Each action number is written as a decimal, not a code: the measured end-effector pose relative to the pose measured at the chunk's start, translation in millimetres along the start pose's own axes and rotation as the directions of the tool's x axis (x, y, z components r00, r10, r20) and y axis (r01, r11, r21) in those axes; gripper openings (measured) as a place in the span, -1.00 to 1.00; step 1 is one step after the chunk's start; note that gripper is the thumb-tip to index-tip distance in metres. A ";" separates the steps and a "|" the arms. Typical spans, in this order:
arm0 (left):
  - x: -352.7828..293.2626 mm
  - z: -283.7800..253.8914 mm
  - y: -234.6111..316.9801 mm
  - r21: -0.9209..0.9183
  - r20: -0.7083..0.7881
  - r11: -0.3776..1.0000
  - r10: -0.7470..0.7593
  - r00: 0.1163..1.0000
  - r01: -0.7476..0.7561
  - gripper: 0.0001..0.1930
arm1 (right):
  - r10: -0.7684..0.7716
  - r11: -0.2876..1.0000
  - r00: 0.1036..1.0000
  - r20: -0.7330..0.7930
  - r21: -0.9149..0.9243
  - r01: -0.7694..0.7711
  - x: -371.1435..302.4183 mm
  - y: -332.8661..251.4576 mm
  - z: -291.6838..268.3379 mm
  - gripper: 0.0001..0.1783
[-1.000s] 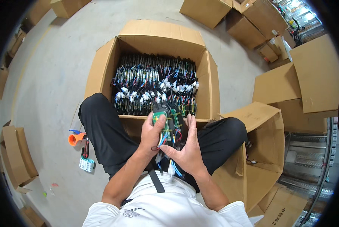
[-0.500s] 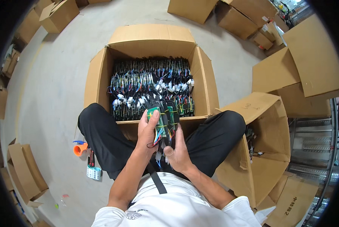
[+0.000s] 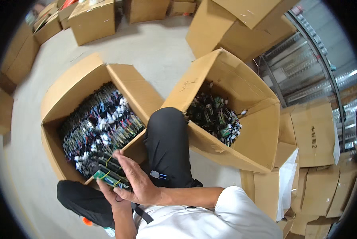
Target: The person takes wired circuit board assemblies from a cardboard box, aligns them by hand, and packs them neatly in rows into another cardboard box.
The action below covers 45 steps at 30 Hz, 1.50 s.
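A small stack of green circuit boards [image 3: 102, 175] with black backings and yellow bands is held between my hands, over the near edge of a carton. My left hand [image 3: 114, 196] grips the stack from below, partly hidden behind my right wrist. Along the stack's right side lies my right hand [image 3: 137, 180], its fingers long against the boards and its thumb at their near end. Just beyond, the open carton [image 3: 51, 145] holds tightly packed rows of similar boards [image 3: 100, 119] with coloured wires and white connectors.
To the right, a second open carton [image 3: 258, 131] contains a loose heap of wired boards [image 3: 214, 115]. A white connector with blue wires [image 3: 157, 174] rests on my right trouser leg. More cartons [image 3: 92, 22] stand behind, and a metal rack [image 3: 313, 59] is at the far right.
My view has swung right, bringing the second carton's contents into sight. Both hands still have the stack, now tilted leftward, and the right hand has come across its side.
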<state>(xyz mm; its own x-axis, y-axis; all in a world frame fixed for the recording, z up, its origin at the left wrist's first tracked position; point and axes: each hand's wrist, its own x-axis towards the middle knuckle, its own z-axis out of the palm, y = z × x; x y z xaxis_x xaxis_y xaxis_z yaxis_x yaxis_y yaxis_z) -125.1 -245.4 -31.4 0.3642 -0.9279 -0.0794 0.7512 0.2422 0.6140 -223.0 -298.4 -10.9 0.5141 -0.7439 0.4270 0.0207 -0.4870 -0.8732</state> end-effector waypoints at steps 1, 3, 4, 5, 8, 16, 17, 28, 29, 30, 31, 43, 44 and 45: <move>5.1 8.8 -1.3 0.003 0.019 1.000 -0.012 1.000 0.011 -0.24 | -0.043 0.995 0.999 -0.014 -0.096 0.042 -2.1 4.7 -2.4 -0.08; 5.4 32.6 -4.2 -0.023 0.351 0.989 0.147 0.925 -0.149 -0.23 | -0.106 0.980 0.994 -0.004 -0.172 0.103 -8.9 2.7 -14.1 -0.04; -1.4 20.0 -9.1 0.047 0.267 0.982 0.164 0.950 -0.183 -0.30 | -0.113 0.970 0.994 -0.005 -0.216 0.109 -11.3 -0.8 -15.8 0.01; -1.5 12.1 -11.4 0.052 0.273 0.983 0.155 0.949 -0.176 -0.30 | -0.111 0.971 0.994 -0.016 -0.217 0.104 -7.5 -4.0 -20.1 0.01; 7.5 -10.7 -17.9 0.084 0.121 0.996 0.033 0.992 -0.043 -0.31 | 0.007 0.926 1.000 0.022 -0.377 0.002 8.3 -11.5 -42.3 0.09; 51.4 23.6 -7.7 -0.244 0.004 0.960 -0.137 0.991 0.134 -0.19 | -0.084 0.813 0.991 -0.107 -0.582 0.006 71.9 19.1 -261.3 -0.55; 52.3 12.3 -0.6 -0.230 -0.016 0.966 -0.125 0.992 0.119 -0.20 | 0.142 0.832 0.942 -0.304 -0.479 -0.281 78.7 35.3 -288.0 -0.62; 46.6 -17.2 -1.1 -0.174 -0.174 0.976 -0.159 0.972 0.129 -0.22 | 0.523 0.006 0.765 0.376 -0.899 0.438 -84.7 342.7 -456.9 -0.71; 47.2 -12.6 -1.4 -0.172 -0.218 0.977 -0.160 0.963 0.124 -0.18 | 0.499 -0.032 0.742 0.447 -0.846 0.532 -92.5 352.6 -461.3 -0.70; 49.7 -7.9 -2.0 -0.174 -0.290 0.976 -0.181 0.940 0.134 -0.19 | 0.601 -0.059 0.649 0.467 -0.784 0.619 -98.1 361.0 -469.4 -0.68; 47.8 -7.2 0.6 -0.155 -0.313 0.981 -0.165 0.935 0.121 -0.19 | 0.588 -0.033 0.644 0.490 -0.781 0.624 -92.9 368.9 -455.7 -0.68; 47.0 16.0 3.0 -0.132 -0.390 0.986 -0.150 0.908 0.106 -0.09 | 0.407 0.204 0.893 0.192 -0.972 0.116 -31.6 267.3 -435.2 -0.78; 47.3 14.1 -0.9 -0.148 -0.327 0.981 -0.170 0.930 0.127 -0.05 | 0.516 0.244 0.857 0.014 -0.961 -0.131 -26.5 247.9 -436.1 -0.69; 61.8 10.9 -18.8 -0.197 -0.211 0.964 -0.220 0.952 0.179 -0.01 | 0.342 0.344 0.931 -0.130 -0.904 -0.253 -59.7 240.4 -479.9 -0.67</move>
<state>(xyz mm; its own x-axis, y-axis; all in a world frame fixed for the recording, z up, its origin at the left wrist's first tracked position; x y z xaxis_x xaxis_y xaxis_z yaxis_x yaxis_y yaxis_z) -122.7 -310.4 -39.3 0.2976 -0.8772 -0.3768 0.8978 0.1229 0.4230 -660.2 -590.8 -133.5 0.3741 -0.9184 0.1290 -0.8981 -0.3934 -0.1964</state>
